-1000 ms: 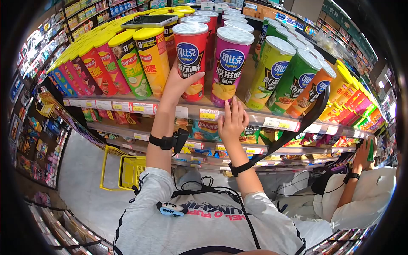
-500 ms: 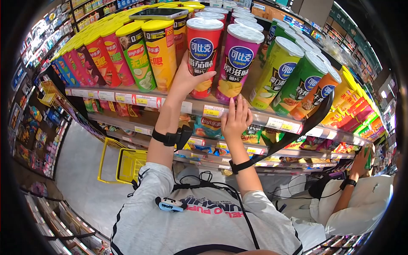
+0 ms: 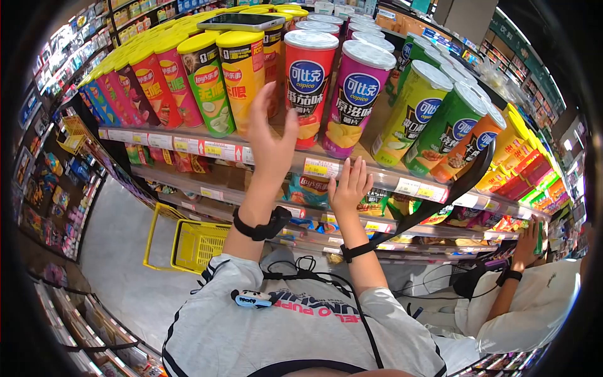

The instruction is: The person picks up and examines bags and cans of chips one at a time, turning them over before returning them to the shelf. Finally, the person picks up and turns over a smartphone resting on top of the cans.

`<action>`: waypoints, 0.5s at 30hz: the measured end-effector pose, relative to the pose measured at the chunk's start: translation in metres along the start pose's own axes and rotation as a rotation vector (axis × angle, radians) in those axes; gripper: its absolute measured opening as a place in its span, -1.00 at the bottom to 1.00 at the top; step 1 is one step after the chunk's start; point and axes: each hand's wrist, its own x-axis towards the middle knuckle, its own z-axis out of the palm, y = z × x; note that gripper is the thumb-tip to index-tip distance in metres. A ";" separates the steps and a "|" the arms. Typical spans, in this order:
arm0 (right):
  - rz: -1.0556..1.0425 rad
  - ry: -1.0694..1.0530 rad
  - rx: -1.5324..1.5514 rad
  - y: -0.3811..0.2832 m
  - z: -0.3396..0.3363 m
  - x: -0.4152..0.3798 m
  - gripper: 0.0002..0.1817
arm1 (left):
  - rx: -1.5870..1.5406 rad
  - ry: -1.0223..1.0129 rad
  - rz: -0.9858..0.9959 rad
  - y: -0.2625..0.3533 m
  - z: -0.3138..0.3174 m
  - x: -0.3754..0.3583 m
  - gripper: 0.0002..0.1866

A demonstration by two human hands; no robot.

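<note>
Standing upright near the front edge of the shelf [image 3: 384, 176], the red Copico tomato-flavour canister [image 3: 308, 94] has its purple original-flavour neighbour [image 3: 358, 103] just beside it at 3 o'clock. Bare board shows past the purple canister, before the lime-green Copico canister [image 3: 411, 119] at about 4 o'clock from the red one. At 9 o'clock a narrower gap parts the red canister from the yellow Lay's canister [image 3: 240, 81]; a phone [image 3: 240, 22] lies flat on yellow lids at 11 o'clock. Open floor [image 3: 119, 245] spreads at 8 o'clock, beside a yellow shopping basket [image 3: 204, 245].

The left hand [image 3: 271, 141] is wide, thumb and fingers well parted, grasping nothing; it is at 7 o'clock from the red canister, and whether the thumb touches it I cannot tell. The right hand [image 3: 350, 188] holds nothing, fingers nearly straight against the shelf edge, just below the purple canister's base.
</note>
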 end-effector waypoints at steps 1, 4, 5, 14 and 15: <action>-0.001 0.005 0.001 0.000 0.000 0.000 -0.49 | 0.091 0.046 0.044 0.005 -0.009 0.004 -0.42; -0.003 0.011 0.004 0.000 -0.002 0.001 -0.49 | 0.341 0.243 0.328 0.014 -0.026 0.044 -0.55; -0.003 0.013 0.006 -0.001 -0.002 0.001 -0.49 | 0.463 0.277 0.390 0.014 -0.032 0.059 -0.55; -0.048 -0.002 0.009 0.002 -0.005 -0.002 -0.49 | 0.650 0.275 0.253 -0.032 -0.069 0.095 -0.50; -0.060 -0.016 0.020 0.003 -0.007 -0.002 -0.48 | 0.692 0.252 0.262 -0.036 -0.072 0.096 -0.49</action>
